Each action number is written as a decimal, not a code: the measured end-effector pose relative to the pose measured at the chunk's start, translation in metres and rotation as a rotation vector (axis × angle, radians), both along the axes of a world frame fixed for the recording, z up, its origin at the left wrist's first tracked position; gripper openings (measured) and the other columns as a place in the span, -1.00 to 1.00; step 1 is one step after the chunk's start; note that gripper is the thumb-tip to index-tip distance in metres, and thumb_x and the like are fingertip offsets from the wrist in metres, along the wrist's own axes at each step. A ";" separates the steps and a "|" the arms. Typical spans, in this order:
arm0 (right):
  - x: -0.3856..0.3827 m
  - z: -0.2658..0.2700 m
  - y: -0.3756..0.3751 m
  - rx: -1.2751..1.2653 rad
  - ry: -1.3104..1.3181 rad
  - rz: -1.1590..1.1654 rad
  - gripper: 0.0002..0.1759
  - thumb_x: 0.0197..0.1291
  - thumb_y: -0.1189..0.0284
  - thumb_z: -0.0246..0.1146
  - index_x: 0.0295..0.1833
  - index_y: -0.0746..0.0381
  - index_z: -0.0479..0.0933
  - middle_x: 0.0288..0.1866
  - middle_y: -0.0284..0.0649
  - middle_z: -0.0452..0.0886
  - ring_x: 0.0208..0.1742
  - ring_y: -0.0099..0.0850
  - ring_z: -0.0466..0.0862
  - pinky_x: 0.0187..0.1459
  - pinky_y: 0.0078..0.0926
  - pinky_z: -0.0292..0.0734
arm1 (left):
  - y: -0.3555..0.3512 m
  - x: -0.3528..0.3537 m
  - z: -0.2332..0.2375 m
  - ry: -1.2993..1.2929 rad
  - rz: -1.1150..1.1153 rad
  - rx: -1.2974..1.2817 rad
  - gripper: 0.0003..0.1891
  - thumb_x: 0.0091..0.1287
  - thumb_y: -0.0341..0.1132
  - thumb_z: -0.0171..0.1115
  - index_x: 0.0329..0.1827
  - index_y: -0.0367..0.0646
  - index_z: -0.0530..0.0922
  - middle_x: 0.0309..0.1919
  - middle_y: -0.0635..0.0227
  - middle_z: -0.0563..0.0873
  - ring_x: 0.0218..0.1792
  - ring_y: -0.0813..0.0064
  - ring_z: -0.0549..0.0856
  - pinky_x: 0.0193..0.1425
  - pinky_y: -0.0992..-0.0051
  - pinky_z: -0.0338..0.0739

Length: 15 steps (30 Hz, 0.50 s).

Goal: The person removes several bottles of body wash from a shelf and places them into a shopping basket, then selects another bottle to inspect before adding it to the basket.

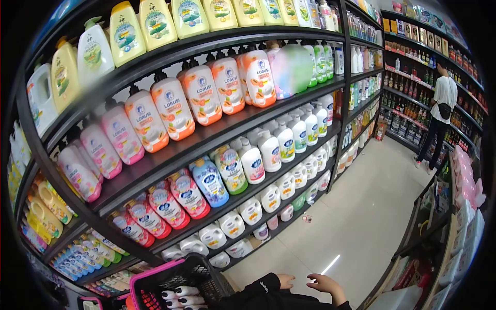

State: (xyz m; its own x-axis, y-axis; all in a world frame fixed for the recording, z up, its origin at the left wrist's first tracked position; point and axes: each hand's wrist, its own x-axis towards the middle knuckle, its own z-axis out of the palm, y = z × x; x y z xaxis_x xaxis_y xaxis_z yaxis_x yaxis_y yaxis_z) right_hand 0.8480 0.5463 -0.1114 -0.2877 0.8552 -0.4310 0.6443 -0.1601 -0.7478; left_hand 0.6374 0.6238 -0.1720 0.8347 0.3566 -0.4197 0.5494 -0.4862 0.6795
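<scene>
My left hand (285, 281) and my right hand (326, 284) are at the bottom centre, over the aisle floor, in black sleeves. Both have loosely extended fingers and hold nothing I can see. A small gap separates them. Left of my left arm is a black shopping basket (209, 275) with a pink rim, containing several white bottles (189, 299) with dark tops. How the basket is supported is hidden. Orange-and-white LORUSI pump bottles (174, 108) line the shelf above, with pink pump bottles (123, 134) to their left.
A dark shelving unit (222, 111) runs along the left, stocked with white jugs (251, 211) low down and yellow bottles (156, 23) on top. Another shelf (413, 227) stands at the right, bearing pink packs (465, 178). A person (443, 95) in white stands down the tiled aisle (330, 222).
</scene>
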 end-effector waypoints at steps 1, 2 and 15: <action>-0.003 0.004 0.015 0.004 0.003 0.004 -0.46 0.09 0.16 0.16 0.10 0.28 0.35 0.03 -0.10 0.49 -0.02 -0.25 0.54 -0.07 -0.41 0.45 | 0.014 -0.001 0.005 0.003 0.004 0.004 -0.47 0.14 -0.12 0.00 0.11 -0.30 0.31 -0.06 -0.10 0.50 -0.02 0.05 0.50 0.08 0.30 0.35; -0.006 0.008 0.032 0.027 0.001 0.045 -0.46 0.09 0.15 0.16 0.10 0.27 0.35 0.03 -0.11 0.49 -0.02 -0.24 0.53 -0.06 -0.41 0.45 | 0.028 -0.003 0.009 0.033 0.009 -0.001 -0.46 0.14 -0.12 0.00 0.12 -0.31 0.31 -0.06 -0.10 0.50 -0.02 0.04 0.49 0.09 0.30 0.35; -0.053 0.072 0.200 0.321 0.371 0.125 -0.64 0.12 0.34 0.15 0.03 0.21 0.41 -0.09 -0.17 0.54 -0.12 -0.35 0.56 -0.10 -0.47 0.43 | 0.157 -0.061 0.061 0.020 0.235 0.134 -0.44 0.20 -0.06 0.01 0.15 -0.28 0.25 -0.05 -0.06 0.49 -0.01 0.08 0.48 0.08 0.33 0.35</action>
State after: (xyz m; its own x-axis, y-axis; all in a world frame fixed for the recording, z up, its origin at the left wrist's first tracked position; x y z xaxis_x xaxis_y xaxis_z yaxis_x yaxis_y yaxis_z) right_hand 0.7953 0.7464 -0.0389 -0.4802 0.8772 -0.0014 0.3257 0.1768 -0.9288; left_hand 0.5764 0.7811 -0.1113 0.7146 0.5928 -0.3715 0.6704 -0.4285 0.6058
